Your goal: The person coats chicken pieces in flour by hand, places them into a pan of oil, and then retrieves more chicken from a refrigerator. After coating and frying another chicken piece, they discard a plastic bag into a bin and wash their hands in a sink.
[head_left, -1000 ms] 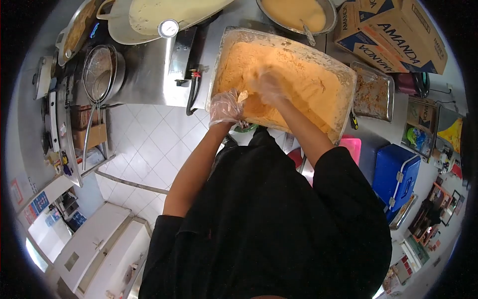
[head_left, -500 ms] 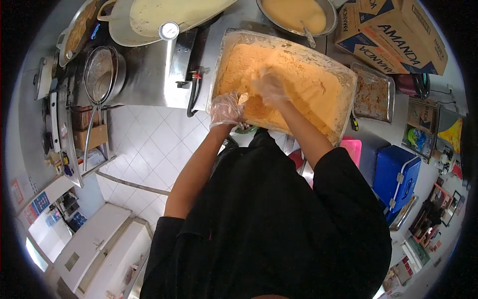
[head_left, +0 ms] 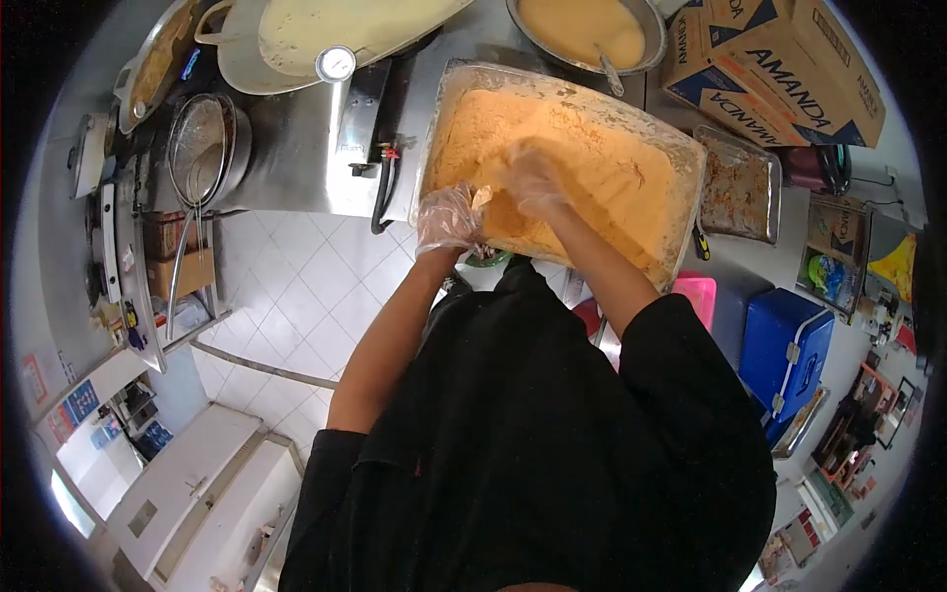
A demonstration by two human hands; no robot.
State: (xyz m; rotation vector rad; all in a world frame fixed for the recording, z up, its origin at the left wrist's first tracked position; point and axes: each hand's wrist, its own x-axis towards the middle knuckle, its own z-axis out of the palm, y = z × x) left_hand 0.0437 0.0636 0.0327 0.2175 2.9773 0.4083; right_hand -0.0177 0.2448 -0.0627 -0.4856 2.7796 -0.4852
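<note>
The hands are apart, both in clear gloves. The left hand (head_left: 447,219) is at the near left edge of the plastic tub (head_left: 688,158), a pale piece (head_left: 482,196) at its fingers; whether they clamp it cannot be told. The right hand (head_left: 536,182), blurred, is over the orange powder (head_left: 621,153) inside the tub; its grip cannot be determined. The tub sits at the tabletop (head_left: 286,148) edge, near a metal bowl (head_left: 655,32).
</note>
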